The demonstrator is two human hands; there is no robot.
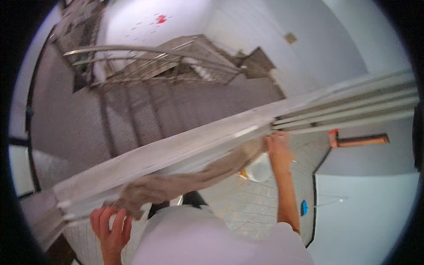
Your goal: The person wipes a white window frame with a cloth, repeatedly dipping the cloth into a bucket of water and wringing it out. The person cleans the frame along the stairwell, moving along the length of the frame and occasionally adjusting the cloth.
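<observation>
A long brown cloth (185, 182) is stretched along the near side of a pale window sill (165, 149). My right hand (280, 149) grips its far end beside the stacked sliding window frames (347, 107); the fingers there are slightly blurred. At the sill's lower left, my left hand (111, 223) has its fingers curled at the cloth's other end. Something small and white shows between those fingers, too unclear to name. Between the hands the cloth hangs bunched, partly hiding the sill's lower edge.
A white bucket (260, 168) stands on the tiled floor (255, 205) below my right forearm. Right of it are a blue brush head (303, 208) on a thin pole and an orange-and-red object (357, 140) by the wall. Beyond the sill, stairs with metal handrails (132, 48) descend.
</observation>
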